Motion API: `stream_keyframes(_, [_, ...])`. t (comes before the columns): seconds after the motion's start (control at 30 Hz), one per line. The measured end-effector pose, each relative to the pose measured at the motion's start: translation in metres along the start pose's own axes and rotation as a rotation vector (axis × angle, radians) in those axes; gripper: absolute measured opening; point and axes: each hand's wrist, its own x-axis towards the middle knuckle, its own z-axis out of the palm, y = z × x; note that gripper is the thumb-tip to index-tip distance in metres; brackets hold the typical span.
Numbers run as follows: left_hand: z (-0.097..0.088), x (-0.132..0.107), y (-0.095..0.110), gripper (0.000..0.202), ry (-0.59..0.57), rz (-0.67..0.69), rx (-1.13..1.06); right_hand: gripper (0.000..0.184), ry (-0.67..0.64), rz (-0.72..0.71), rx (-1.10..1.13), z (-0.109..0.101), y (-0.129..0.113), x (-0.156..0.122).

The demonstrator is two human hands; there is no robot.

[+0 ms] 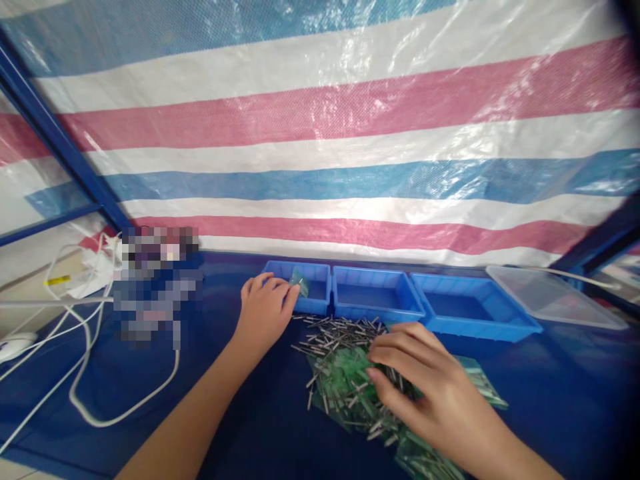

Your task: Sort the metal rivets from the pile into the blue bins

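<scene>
My left hand (267, 308) reaches over the near left corner of the left blue bin (323, 308). Its fingers are bent, and a small green plastic bag (300, 281) shows at the thumb and fingertips, inside the bin. My right hand (425, 373) hovers low over a pile of short metal pins (345, 333), its fingers curved and the thumb a little apart from them. Nothing shows between them. Green plastic bags (345, 370) lie among the pins; further bags with pins in them (425, 460) lie under and beside the right hand.
Beside the left bin stand a middle blue bin (377, 313) and a right blue bin (480, 327). A clear plastic lid (555, 297) leans at the far right. White cables (90, 400) and a mouse (17, 347) lie left. Striped plastic sheeting (325, 127) hangs behind the blue table (270, 427).
</scene>
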Motion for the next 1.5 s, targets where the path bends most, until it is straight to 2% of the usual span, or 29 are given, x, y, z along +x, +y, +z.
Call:
stream_keyframes(0.07, [-0.001,-0.001,0.001,0.03,-0.013,-0.009,0.002,0.01,-0.049,-0.003,-0.064,0.003,-0.001,-0.001])
stream_keyframes(0.23, [-0.002,-0.002,0.002,0.03,-0.024,0.033,0.0,0.028,-0.128,0.033,-0.15,0.012,0.0,-0.007])
stream_keyframes(0.43, [0.0,-0.006,0.006,0.032,-0.129,0.044,-0.054,0.013,-0.221,0.042,-0.075,0.01,-0.001,-0.006])
stream_keyframes(0.6, [0.001,-0.005,0.004,0.03,-0.169,0.051,-0.075,0.013,-0.23,0.047,-0.065,0.007,0.0,-0.003])
stream_keyframes(0.67, [0.001,-0.005,0.004,0.029,-0.164,0.055,-0.071,0.012,-0.246,0.053,-0.062,0.006,0.0,-0.003])
stream_keyframes(0.83, [0.002,-0.008,0.009,0.024,-0.079,0.107,-0.056,0.033,-0.253,0.054,-0.087,0.007,0.0,-0.007])
stream_keyframes(0.93, [-0.002,-0.009,0.017,0.025,-0.023,0.175,-0.108,0.029,-0.261,0.049,-0.077,0.008,-0.002,-0.007])
stream_keyframes(1.0, [-0.007,-0.01,0.022,0.024,0.014,0.242,-0.197,0.02,-0.24,0.05,-0.072,0.008,-0.002,-0.006])
stream_keyframes(1.1, [-0.015,-0.014,0.032,0.024,0.029,0.351,-0.372,0.015,-0.122,0.048,-0.088,0.007,0.0,-0.005])
stream_keyframes(1.27, [-0.018,-0.025,0.048,0.022,-0.073,0.439,-0.506,0.017,0.04,0.086,-0.072,0.002,0.008,-0.007])
stream_keyframes(1.37, [-0.014,-0.03,0.053,0.016,-0.106,0.413,-0.556,0.016,0.077,0.134,0.013,0.0,0.012,-0.01])
stream_keyframes(1.5, [-0.012,-0.033,0.055,0.017,-0.08,0.243,-0.681,0.017,0.098,0.244,0.086,0.001,0.019,-0.011])
